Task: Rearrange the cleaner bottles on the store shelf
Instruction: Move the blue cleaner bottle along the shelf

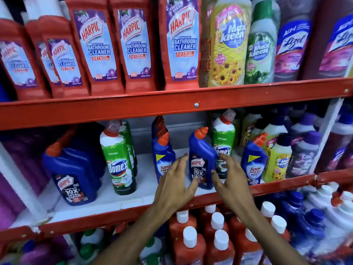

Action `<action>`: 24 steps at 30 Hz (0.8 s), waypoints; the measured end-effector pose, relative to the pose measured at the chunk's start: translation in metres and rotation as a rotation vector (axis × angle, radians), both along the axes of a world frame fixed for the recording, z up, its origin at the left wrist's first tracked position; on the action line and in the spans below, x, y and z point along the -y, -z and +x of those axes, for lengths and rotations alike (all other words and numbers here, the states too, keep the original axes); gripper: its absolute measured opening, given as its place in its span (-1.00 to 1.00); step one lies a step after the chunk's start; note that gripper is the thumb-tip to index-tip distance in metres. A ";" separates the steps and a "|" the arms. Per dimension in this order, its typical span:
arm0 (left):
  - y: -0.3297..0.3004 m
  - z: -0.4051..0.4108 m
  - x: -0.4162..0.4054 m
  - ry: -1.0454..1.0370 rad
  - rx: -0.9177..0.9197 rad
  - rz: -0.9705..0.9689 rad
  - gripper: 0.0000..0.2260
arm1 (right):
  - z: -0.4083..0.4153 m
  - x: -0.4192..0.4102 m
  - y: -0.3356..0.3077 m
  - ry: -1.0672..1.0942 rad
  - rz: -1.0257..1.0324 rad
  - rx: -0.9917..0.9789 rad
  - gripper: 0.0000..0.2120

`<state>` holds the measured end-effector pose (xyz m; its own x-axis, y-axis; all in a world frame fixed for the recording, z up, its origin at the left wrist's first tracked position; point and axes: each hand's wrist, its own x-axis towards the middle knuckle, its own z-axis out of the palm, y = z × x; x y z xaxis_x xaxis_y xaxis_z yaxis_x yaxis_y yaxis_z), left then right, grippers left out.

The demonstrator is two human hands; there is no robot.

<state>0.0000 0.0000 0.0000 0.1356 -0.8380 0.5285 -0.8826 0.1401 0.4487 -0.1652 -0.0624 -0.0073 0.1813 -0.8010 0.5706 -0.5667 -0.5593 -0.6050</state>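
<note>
We see a store shelf point(172, 104) with red rails and three levels of cleaner bottles. Our two hands reach up to the middle level. In the middle stands a blue Harpic bottle point(202, 157) with a red cap, upright on the white shelf board. Our left hand point(176, 185) is just beside it on the left, fingers spread wide, with the thumb tip touching or almost touching the bottle low down. Our right hand point(232, 180) is just beside it on the right, fingers spread too, with the thumb close to the bottle's lower edge. Both grips are released, and we hold nothing. Behind our left hand stands a blue Sani Fresh bottle point(162, 155), partly hidden by our fingers. Behind the Harpic bottle stands a green Domex bottle point(223, 136) with a white top. To the right is a second Sani Fresh bottle point(254, 159), and next to it a yellow Max Kleen bottle point(278, 161). To the left, well apart from our hands, stands another Domex bottle point(119, 161), and further left a big blue Harpic jug point(73, 175). On the top level we see a row of red Harpic Bathroom Cleaner bottles point(137, 46), then Max Kleen and Lizol bottles. On the bottom level there are red bottles with white caps point(191, 243).
</note>
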 end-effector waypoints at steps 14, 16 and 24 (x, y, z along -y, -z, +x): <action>0.027 -0.004 0.038 0.078 -0.527 -0.054 -0.47 | -0.003 0.013 0.015 -0.162 0.164 0.169 -0.61; 0.023 0.000 0.021 0.100 -0.532 -0.154 -0.51 | 0.000 0.003 0.010 -0.194 0.103 0.214 -0.58; 0.000 0.059 -0.069 -0.041 -0.460 -0.385 -0.47 | 0.062 -0.060 -0.013 -0.362 -0.006 0.327 -0.62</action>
<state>0.0594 0.0688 0.0002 0.4503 -0.5871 0.6727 -0.6182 0.3386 0.7094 -0.1034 -0.0026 0.0055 0.2585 -0.7161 0.6483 -0.1158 -0.6893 -0.7152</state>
